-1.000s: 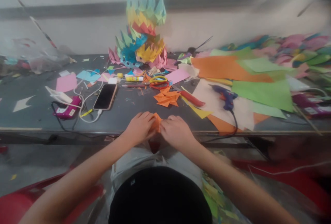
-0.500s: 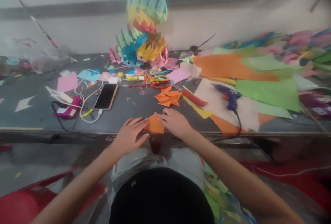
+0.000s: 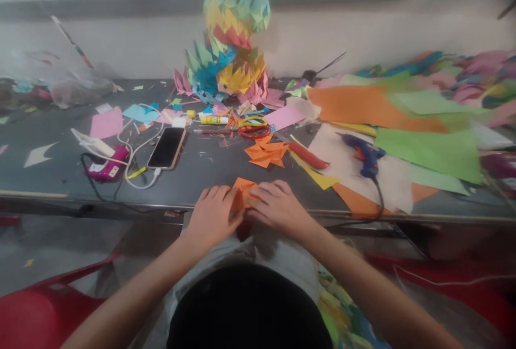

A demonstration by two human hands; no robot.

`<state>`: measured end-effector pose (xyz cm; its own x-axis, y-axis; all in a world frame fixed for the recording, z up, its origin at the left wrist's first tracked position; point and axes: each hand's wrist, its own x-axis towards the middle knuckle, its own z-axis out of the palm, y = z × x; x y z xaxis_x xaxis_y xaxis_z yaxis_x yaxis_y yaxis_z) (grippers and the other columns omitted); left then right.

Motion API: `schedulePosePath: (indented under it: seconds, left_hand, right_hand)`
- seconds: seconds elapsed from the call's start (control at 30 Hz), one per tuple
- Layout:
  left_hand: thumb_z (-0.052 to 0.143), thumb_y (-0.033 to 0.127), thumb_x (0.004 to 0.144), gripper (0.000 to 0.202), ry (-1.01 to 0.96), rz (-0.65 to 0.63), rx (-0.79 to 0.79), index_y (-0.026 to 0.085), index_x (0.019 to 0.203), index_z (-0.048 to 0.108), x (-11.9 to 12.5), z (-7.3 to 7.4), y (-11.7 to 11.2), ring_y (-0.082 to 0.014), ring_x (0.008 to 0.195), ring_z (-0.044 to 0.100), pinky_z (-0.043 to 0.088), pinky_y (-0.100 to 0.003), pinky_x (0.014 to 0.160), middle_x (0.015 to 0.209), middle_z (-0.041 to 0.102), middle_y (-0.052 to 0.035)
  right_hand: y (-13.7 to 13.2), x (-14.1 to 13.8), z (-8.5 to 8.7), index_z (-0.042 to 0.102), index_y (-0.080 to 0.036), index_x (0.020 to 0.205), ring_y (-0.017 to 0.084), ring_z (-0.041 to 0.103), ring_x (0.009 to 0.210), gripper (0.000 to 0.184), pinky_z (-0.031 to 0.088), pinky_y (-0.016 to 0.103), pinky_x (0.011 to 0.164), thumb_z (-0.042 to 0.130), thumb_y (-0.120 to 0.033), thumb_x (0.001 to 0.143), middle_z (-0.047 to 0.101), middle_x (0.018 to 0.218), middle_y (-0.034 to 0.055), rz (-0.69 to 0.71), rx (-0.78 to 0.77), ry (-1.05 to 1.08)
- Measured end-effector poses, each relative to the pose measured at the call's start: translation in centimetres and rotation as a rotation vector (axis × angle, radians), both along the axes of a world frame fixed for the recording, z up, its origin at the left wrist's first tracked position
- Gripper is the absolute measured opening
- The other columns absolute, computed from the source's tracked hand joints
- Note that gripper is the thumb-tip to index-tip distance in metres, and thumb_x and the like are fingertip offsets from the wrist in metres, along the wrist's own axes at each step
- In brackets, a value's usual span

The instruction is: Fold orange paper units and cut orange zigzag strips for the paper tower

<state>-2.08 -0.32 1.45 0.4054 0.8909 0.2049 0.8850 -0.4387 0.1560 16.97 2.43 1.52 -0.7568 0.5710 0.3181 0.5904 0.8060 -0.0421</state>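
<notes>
- The small orange paper (image 3: 243, 183) sits at the table's (image 3: 181, 187) near edge, between the left hand (image 3: 215, 209) and the right hand (image 3: 281, 204).
- Fingers bend, close together, over its left and right sides; whether thumbs pinch underneath, I cannot tell.
- It is probably light, thin and easily creased (a hard tug might tear it).
- Gentle fingertips along its side edges seem the safest hold.
</notes>
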Motion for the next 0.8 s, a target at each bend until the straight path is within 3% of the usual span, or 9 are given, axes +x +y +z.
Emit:
schedulePosePath:
  seconds: [0.17, 0.33, 0.5, 0.6, 0.7, 0.8]
  left_hand:
    - [0.045, 0.028, 0.085, 0.028, -0.022, -0.009, -0.048, 0.016, 0.107, 0.058, 0.5, 0.5, -0.3, -0.0236, 0.088, 0.054, 0.045, -0.039, 0.076, 0.096, 0.057, -0.0096]
    - [0.041, 0.020, 0.088, 0.021, -0.278, -0.097, -0.049, 0.017, 0.093, 0.062, 0.1, -0.3, 1.2, -0.0203, 0.096, 0.055, 0.046, -0.037, 0.085, 0.103, 0.059, -0.0082]
    - [0.047, 0.025, 0.088, 0.021, -0.540, -0.058, -0.008, 0.017, 0.107, 0.052, -0.4, -1.7, 3.0, -0.0165, 0.099, 0.057, 0.047, -0.033, 0.089, 0.105, 0.061, -0.0067]
    - [0.051, 0.024, 0.085, 0.025, -0.504, -0.052, 0.031, 0.019, 0.110, 0.051, -0.3, -2.1, 3.4, -0.0187, 0.109, 0.052, 0.044, -0.037, 0.094, 0.113, 0.057, -0.0078]
    - [0.057, 0.023, 0.081, 0.042, -0.500, 0.020, 0.082, 0.019, 0.121, 0.044, -0.4, -2.0, 3.5, -0.0223, 0.119, 0.044, 0.041, -0.041, 0.097, 0.125, 0.048, -0.0119]
    - [0.055, 0.022, 0.083, 0.024, -0.484, -0.049, 0.015, 0.019, 0.107, 0.055, -0.5, -1.8, 3.7, -0.0189, 0.106, 0.053, 0.044, -0.037, 0.091, 0.110, 0.058, -0.0073]
  right_hand:
    - [-0.7, -0.6, -0.9, 0.060, -0.018, 0.099, 0.016, 0.054, 0.091, 0.019, 0.033, 0.031, 0.081, 0.044, -0.021, 0.090, 0.067, 0.098, 0.0048, -0.009, -0.005, 0.072]
    - [0.6, 0.2, -1.1, 0.061, -0.018, 0.092, 0.013, 0.059, 0.088, 0.022, 0.036, 0.028, 0.079, 0.040, -0.019, 0.092, 0.068, 0.095, 0.0034, 0.078, -0.087, 0.134]
    - [2.0, 1.3, -0.9, 0.063, -0.019, 0.089, 0.015, 0.060, 0.088, 0.020, 0.040, 0.027, 0.078, 0.044, -0.024, 0.090, 0.069, 0.095, 0.0042, 0.119, -0.209, 0.164]
    - [2.5, 1.5, -0.6, 0.064, -0.020, 0.090, 0.015, 0.060, 0.088, 0.018, 0.041, 0.028, 0.078, 0.047, -0.025, 0.089, 0.068, 0.096, 0.0043, 0.091, -0.328, 0.163]
    - [2.8, 1.5, -0.2, 0.064, -0.019, 0.087, 0.015, 0.060, 0.088, 0.017, 0.043, 0.028, 0.079, 0.048, -0.025, 0.088, 0.067, 0.097, 0.0054, 0.065, -0.420, 0.159]
    - [3.0, 1.5, 0.0, 0.064, -0.019, 0.087, 0.015, 0.059, 0.090, 0.017, 0.044, 0.028, 0.080, 0.048, -0.023, 0.088, 0.065, 0.097, 0.0056, 0.083, -0.475, 0.177]
